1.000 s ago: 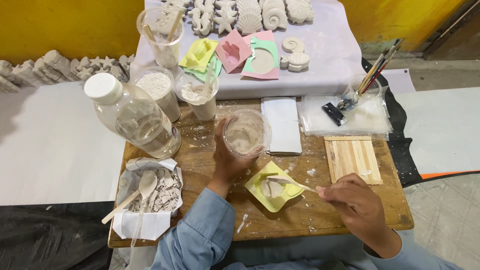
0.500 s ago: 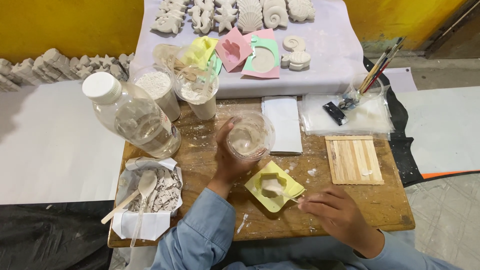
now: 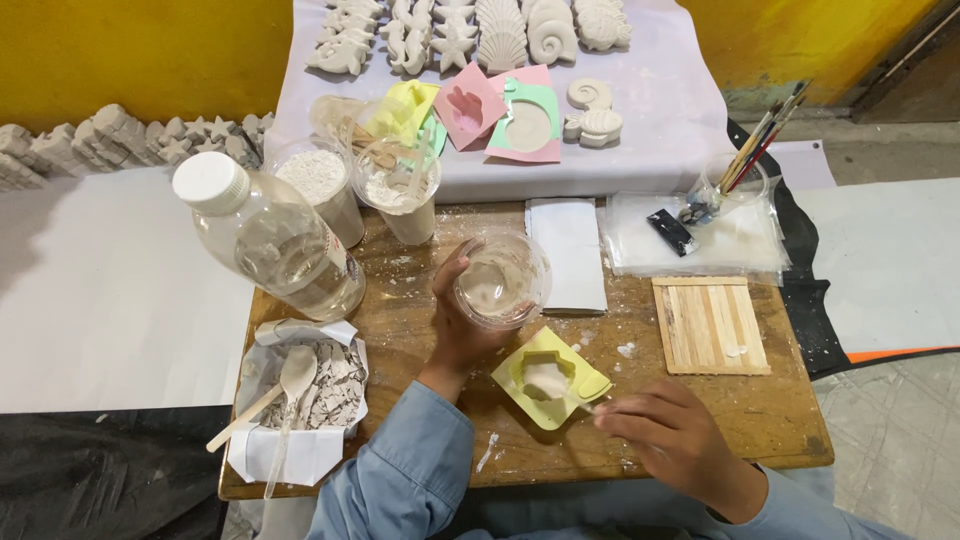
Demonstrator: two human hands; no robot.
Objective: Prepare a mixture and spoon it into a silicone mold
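My left hand (image 3: 462, 325) grips a clear plastic cup (image 3: 500, 281) with pale wet plaster inside, held just above the wooden table (image 3: 700, 420). Right below the cup lies a yellow mould (image 3: 549, 378) with a whitish fill in its hollow. My right hand (image 3: 672, 438) rests on the table at the mould's right corner, fingers pinched on a thin wooden stick whose tip touches the mould.
A large clear bottle (image 3: 270, 240) lies at the left, with two cups of white powder (image 3: 320, 185) behind it. A paper tray of plaster scraps and spoons (image 3: 300, 395) sits front left. Wooden sticks (image 3: 710, 325) lie at the right; brushes (image 3: 760, 150), moulds and plaster casts (image 3: 500, 30) stand behind.
My right hand has drawn back from over the mould toward the table's front edge. The cup in my left hand has stayed above the mould.
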